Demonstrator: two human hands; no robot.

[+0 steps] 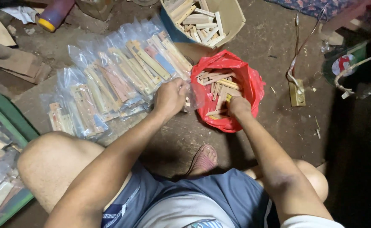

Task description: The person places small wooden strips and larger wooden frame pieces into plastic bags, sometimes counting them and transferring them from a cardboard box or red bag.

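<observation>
I sit on the floor over a red plastic bag full of small wooden sticks. My right hand reaches into the bag, its fingers closed among the sticks. My left hand grips a clear plastic bag by its mouth, just left of the red bag. Whether the clear bag holds sticks is hard to tell. To the left lie several filled clear packets of wooden sticks spread in rows on the floor.
A cardboard box with more wooden sticks stands at the back. A power strip with a cable lies to the right. A bottle lies at the back left, boards at the left. My foot rests below the bags.
</observation>
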